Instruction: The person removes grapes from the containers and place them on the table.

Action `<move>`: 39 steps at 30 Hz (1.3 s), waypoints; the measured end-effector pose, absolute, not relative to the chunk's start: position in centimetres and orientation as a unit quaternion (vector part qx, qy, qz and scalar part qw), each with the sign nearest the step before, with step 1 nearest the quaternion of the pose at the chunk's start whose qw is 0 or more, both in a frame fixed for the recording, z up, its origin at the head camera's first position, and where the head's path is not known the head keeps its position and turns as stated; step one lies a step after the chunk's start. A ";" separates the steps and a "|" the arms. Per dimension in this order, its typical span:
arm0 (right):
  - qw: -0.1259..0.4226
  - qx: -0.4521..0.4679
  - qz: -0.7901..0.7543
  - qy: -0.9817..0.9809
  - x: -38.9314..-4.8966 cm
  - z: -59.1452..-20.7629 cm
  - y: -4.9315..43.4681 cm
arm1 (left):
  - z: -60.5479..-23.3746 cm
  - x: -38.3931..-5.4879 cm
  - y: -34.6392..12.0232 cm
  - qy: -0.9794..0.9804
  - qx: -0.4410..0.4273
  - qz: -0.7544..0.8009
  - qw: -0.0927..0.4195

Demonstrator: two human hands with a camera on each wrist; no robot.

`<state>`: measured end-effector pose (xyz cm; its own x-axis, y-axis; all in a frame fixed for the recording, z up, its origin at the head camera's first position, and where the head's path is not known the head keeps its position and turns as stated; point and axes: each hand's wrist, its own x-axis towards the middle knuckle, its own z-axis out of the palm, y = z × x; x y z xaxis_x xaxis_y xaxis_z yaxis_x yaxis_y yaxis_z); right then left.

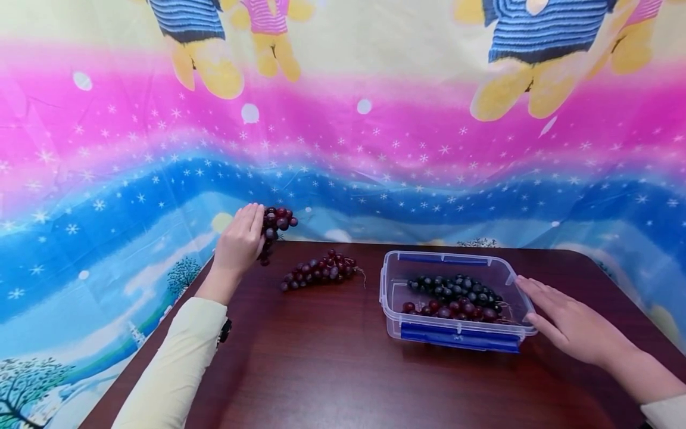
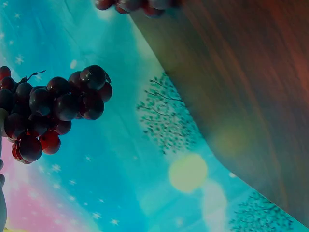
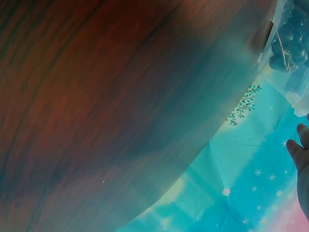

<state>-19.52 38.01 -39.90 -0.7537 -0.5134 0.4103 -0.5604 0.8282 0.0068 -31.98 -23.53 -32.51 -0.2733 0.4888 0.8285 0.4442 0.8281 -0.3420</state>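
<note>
My left hand [image 1: 241, 237] grips a bunch of dark red grapes [image 1: 279, 219], raised above the back left of the table. The left wrist view shows that bunch [image 2: 58, 104] hanging at the left, most of the hand out of frame. On the table just right of it lies another red bunch [image 1: 321, 269] with a thin stem. My right hand [image 1: 576, 322], fingers extended, is at the right rim of a clear plastic container [image 1: 393, 325] with blue clips. Inside sit a black bunch [image 1: 455, 288] and a red bunch [image 1: 455, 310]. In the right wrist view only some fingers [image 3: 300, 145] show.
The dark brown wooden table [image 1: 305, 369] ends at the back against a printed cloth [image 1: 332, 143] with bears and snowflakes. This cloth also runs along the left and right sides.
</note>
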 end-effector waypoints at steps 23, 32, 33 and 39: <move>0.200 0.285 0.056 -0.936 -19.6 -39.7 38.1 | -35.8 -32.2 -27.0 -0.833 -0.254 0.043 0.490; 0.197 0.282 0.062 -0.937 -19.5 -39.9 38.0 | -37.6 -32.8 -27.3 -0.850 -0.254 0.041 0.460; 0.198 0.283 0.062 -0.936 -19.5 -39.9 38.0 | -37.8 -32.9 -27.2 -0.851 -0.253 0.040 0.459; 0.201 0.285 0.061 -0.935 -19.5 -39.9 38.0 | -38.3 -33.2 -26.8 -0.862 -0.241 0.046 0.444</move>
